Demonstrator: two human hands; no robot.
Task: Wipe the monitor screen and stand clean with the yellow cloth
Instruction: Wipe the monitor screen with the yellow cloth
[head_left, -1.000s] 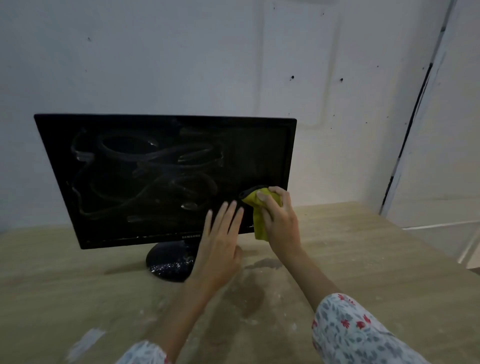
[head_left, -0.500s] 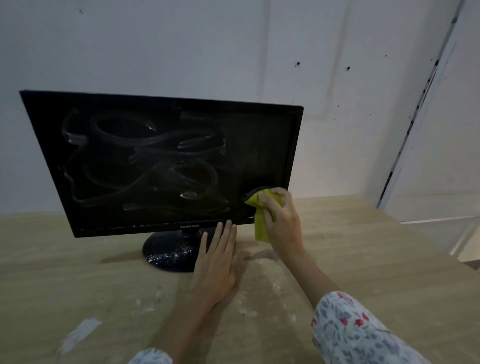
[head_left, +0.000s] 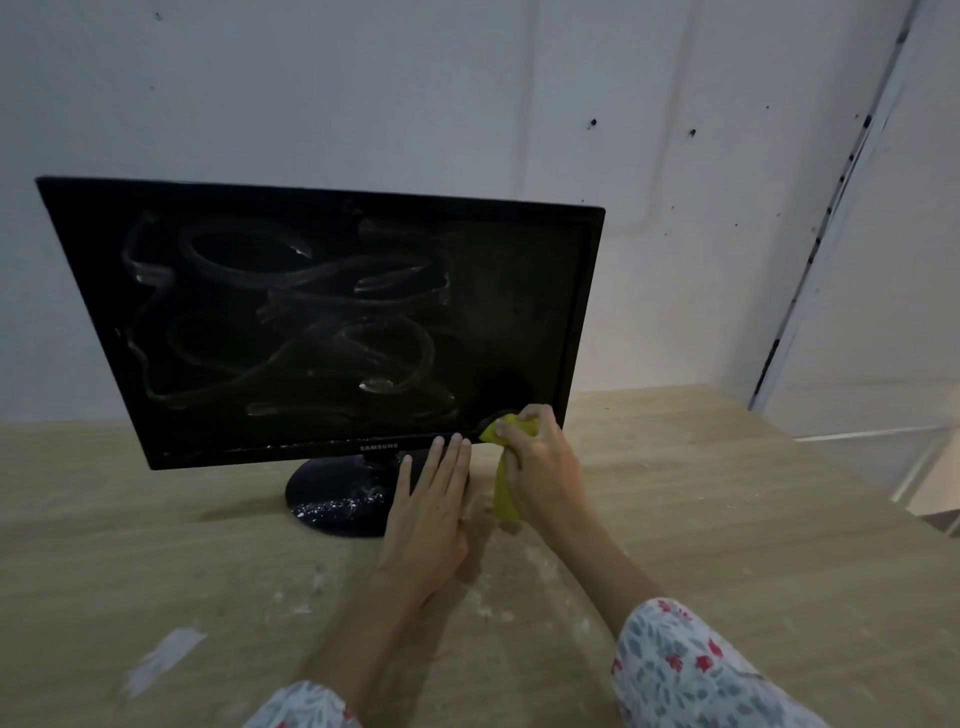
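A pale wooden tabletop, dusted with white flecks, is filling the lower half of the frame beneath a grey-white wall. A wide black flat-panel monitor is standing left of centre, its dark glass screen carrying looping whitish smears across the left and middle. Below it, a round glossy black plastic stand is sitting on the wood, speckled white along its front edge.

At lower centre, the left hand is lying flat with fingers straight, holding nothing, its fingertips reaching the monitor's bottom bezel. Just to its right, the right hand is clenching a small bunched yellow cloth, pressing the wad against the screen's lower right corner while a tail is hanging down toward the table.

The cloth looks soft, light and limp, so gripping it as a bunched pad probably suits wiping. The monitor seems light and tippable on its single foot, and the glass scratchable; bracing the frame's edge or base, not the panel, seems wisest.
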